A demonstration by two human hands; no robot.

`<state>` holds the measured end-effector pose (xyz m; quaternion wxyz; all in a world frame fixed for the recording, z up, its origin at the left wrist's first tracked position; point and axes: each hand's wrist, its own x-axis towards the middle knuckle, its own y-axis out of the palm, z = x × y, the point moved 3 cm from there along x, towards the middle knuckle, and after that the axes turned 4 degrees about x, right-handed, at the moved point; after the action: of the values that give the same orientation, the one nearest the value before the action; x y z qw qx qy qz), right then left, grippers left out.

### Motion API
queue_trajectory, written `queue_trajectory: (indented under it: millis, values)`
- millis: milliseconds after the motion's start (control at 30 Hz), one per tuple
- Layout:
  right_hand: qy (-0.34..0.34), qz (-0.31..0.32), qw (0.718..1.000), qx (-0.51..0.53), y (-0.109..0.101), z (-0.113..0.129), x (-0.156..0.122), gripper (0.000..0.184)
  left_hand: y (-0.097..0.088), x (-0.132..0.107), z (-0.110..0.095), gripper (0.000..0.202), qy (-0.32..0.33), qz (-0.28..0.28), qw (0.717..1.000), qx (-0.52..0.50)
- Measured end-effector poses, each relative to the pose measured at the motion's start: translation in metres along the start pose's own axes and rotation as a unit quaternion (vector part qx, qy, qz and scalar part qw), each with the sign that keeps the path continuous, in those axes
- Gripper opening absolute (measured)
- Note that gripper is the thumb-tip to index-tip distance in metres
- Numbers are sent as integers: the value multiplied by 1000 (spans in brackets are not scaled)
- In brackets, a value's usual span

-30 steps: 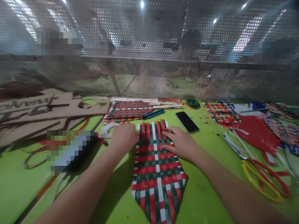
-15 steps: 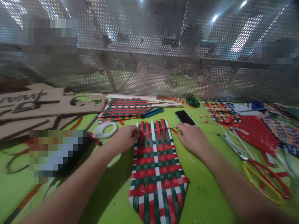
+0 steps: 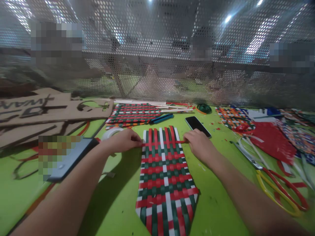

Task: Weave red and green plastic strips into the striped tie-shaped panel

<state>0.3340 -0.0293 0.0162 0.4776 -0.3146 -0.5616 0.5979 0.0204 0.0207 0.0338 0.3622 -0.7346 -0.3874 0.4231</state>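
In front of me on the green table lies a woven panel (image 3: 165, 178) of red, dark green and white strips, its near end tapering. A thin red strip (image 3: 180, 142) runs crosswise through the upright strips near its far end. My left hand (image 3: 128, 140) pinches the strip's left end just beside the panel's left edge. The other end is pinched by my right hand (image 3: 195, 141), a little off the right edge. Between both hands the strip looks straight and taut. The far tips of the upright strips stick out loose beyond it.
A phone (image 3: 197, 126) lies behind my right hand, scissors (image 3: 257, 165) to the right. A white tape roll (image 3: 112, 132) is partly hidden by my left hand. Cut cardboard (image 3: 56, 108) lies far left, another woven piece (image 3: 134, 113) at the back, before a perforated metal screen (image 3: 157, 75).
Both hands have come slightly nearer me, drawing the red strip down. It was slanted and loose; now it lies straight across the panel.
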Motion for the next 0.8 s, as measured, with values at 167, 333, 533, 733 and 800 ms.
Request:
queue_trajectory:
  millis: [167, 333, 533, 733, 800]
  values:
    - [-32, 34, 999, 22, -6, 7, -5, 19, 0, -1, 4, 24, 8, -6, 999, 36]
    - [-50, 29, 996, 62, -8, 14, -6, 32, 4, -4, -3, 24, 23, -14, 999, 46]
    - [-72, 28, 994, 79, 3, 18, -3, 32, 17, -8, -25, 15, 61, -95, 985, 131]
    - [-83, 43, 989, 118, 4, 20, -3, 21, 27, -18, -43, 17, 118, -98, 977, 149]
    - [-78, 57, 986, 133, 1, 21, -5, 19, 25, -23, -43, 35, 125, -68, 981, 133]
